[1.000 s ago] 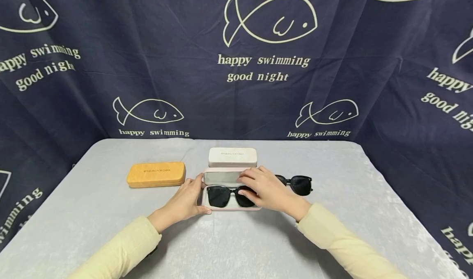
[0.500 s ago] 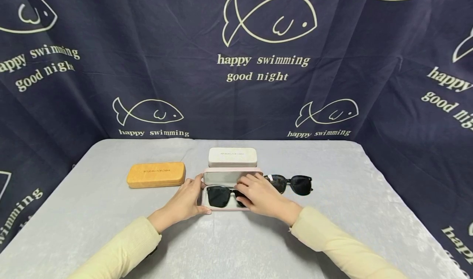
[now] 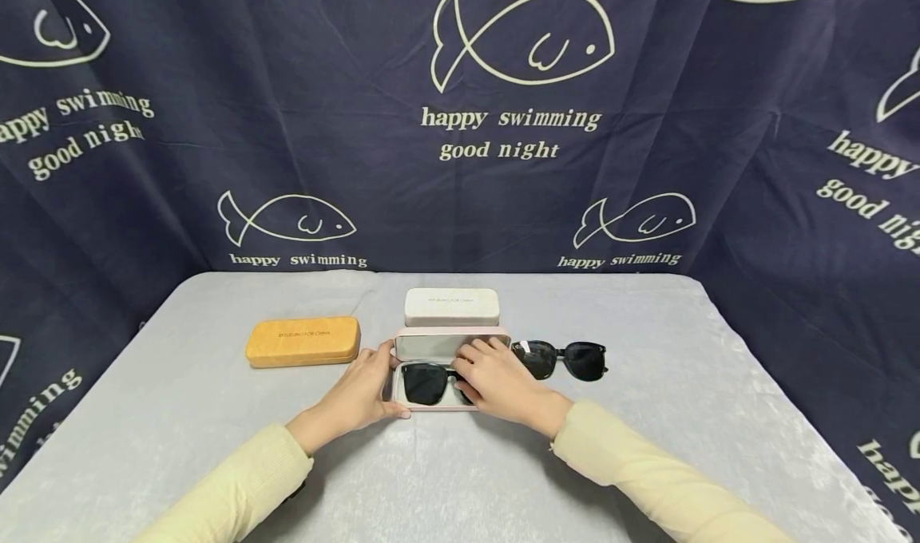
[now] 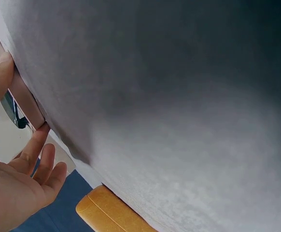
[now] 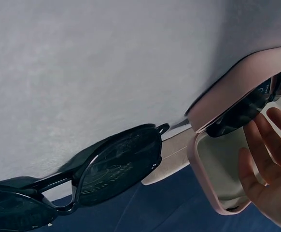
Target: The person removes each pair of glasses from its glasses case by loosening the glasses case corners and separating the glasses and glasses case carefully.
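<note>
A pink glasses case (image 3: 438, 406) stands with its lid up, and black sunglasses (image 3: 425, 384) lie inside. My left hand (image 3: 362, 391) grips the case's left end, thumb at the front and fingers at the back. In the left wrist view the thumb (image 4: 0, 79) presses the pink front wall. My right hand (image 3: 499, 379) is over the right half of the sunglasses and covers that lens. Its thumb and fingers hold the frame near the bridge; the right wrist view shows the fingers (image 5: 263, 135) against the dark lens (image 5: 237, 113), partly cut off by the edge.
A second pair of black sunglasses (image 3: 584, 361) lies just right of the pink case. Behind it stands a closed white glasses case (image 3: 452, 308). An orange glasses case (image 3: 303, 342) lies to the left. A dark fish-print cloth (image 3: 525, 192) hangs behind the table (image 3: 460, 479).
My right hand has shifted left over the sunglasses, from the right lens to near the bridge. More of the second pair shows. My left hand has stayed on the case.
</note>
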Demonstrator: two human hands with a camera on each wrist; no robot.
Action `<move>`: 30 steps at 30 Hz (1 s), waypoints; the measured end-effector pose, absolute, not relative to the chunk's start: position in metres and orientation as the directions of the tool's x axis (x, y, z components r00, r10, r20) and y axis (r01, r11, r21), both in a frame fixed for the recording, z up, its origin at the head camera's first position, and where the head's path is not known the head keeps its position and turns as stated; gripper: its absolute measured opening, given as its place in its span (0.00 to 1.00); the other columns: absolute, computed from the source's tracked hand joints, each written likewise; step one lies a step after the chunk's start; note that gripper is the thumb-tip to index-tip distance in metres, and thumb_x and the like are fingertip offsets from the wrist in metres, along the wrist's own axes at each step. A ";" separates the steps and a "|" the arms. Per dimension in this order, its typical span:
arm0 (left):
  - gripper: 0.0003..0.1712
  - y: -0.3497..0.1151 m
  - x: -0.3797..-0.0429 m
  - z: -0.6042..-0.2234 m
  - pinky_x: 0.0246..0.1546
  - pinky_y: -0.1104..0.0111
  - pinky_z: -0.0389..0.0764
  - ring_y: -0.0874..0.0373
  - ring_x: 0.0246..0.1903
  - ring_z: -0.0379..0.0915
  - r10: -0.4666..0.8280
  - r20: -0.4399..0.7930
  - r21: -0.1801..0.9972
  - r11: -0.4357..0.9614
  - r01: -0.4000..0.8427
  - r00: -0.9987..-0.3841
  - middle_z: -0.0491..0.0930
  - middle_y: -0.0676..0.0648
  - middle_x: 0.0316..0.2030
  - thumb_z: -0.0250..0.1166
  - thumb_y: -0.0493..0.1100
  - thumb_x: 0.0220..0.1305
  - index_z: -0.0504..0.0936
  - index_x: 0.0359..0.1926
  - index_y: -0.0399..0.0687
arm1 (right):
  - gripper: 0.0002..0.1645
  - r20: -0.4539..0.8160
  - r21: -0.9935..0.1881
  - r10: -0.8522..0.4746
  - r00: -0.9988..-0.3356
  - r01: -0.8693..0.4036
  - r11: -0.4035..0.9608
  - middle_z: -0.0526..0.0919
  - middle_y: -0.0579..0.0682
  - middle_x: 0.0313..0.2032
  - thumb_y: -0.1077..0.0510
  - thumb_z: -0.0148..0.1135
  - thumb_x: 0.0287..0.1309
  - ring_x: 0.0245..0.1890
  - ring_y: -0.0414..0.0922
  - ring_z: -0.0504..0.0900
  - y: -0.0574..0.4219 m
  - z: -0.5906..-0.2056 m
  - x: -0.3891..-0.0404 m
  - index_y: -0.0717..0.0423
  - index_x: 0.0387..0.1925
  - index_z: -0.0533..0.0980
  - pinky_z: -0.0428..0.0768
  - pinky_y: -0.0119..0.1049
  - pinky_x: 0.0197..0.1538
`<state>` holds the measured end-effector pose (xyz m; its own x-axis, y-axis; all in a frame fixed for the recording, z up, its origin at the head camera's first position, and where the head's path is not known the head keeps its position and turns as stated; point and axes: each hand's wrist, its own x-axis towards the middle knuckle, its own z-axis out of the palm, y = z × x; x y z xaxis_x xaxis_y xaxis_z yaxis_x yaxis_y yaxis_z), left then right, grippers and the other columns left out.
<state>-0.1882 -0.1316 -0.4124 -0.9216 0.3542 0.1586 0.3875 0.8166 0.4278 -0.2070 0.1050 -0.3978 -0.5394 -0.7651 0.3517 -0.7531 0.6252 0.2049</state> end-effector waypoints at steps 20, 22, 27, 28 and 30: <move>0.55 -0.132 -0.189 -0.413 0.48 0.59 0.70 0.54 0.44 0.66 0.363 0.162 0.432 0.810 0.396 -0.918 0.77 0.49 0.43 0.78 0.52 0.31 0.61 0.59 0.36 | 0.05 0.345 0.227 -0.733 -0.586 -0.706 0.671 0.75 0.44 0.29 0.52 0.62 0.51 0.33 0.43 0.73 0.090 -0.404 -0.209 0.48 0.27 0.78 0.67 0.37 0.35; 0.55 -0.132 -0.189 -0.413 0.48 0.59 0.70 0.54 0.44 0.66 0.363 0.163 0.431 0.810 0.397 -0.917 0.77 0.49 0.42 0.78 0.52 0.31 0.62 0.59 0.36 | 0.05 0.342 0.229 -0.730 -0.592 -0.700 0.676 0.75 0.44 0.29 0.52 0.62 0.51 0.33 0.43 0.73 0.089 -0.403 -0.209 0.49 0.27 0.78 0.67 0.37 0.36; 0.54 -0.132 -0.189 -0.412 0.48 0.60 0.69 0.54 0.43 0.66 0.364 0.163 0.436 0.807 0.398 -0.917 0.77 0.49 0.42 0.78 0.52 0.31 0.62 0.59 0.36 | 0.04 0.333 0.237 -0.724 -0.604 -0.689 0.685 0.74 0.45 0.29 0.53 0.62 0.51 0.33 0.43 0.73 0.087 -0.403 -0.209 0.49 0.27 0.78 0.67 0.37 0.36; 0.54 -0.132 -0.189 -0.412 0.48 0.60 0.69 0.54 0.43 0.66 0.366 0.165 0.437 0.806 0.400 -0.916 0.77 0.49 0.42 0.79 0.51 0.31 0.62 0.58 0.36 | 0.04 0.331 0.238 -0.723 -0.607 -0.687 0.686 0.74 0.45 0.29 0.53 0.62 0.50 0.33 0.43 0.73 0.087 -0.403 -0.209 0.49 0.27 0.78 0.67 0.37 0.36; 0.54 -0.132 -0.188 -0.412 0.48 0.60 0.69 0.54 0.43 0.66 0.367 0.164 0.436 0.806 0.401 -0.916 0.77 0.49 0.42 0.78 0.51 0.31 0.62 0.58 0.36 | 0.04 0.328 0.240 -0.721 -0.610 -0.684 0.689 0.74 0.45 0.29 0.53 0.62 0.50 0.33 0.43 0.73 0.086 -0.403 -0.209 0.49 0.27 0.78 0.67 0.37 0.36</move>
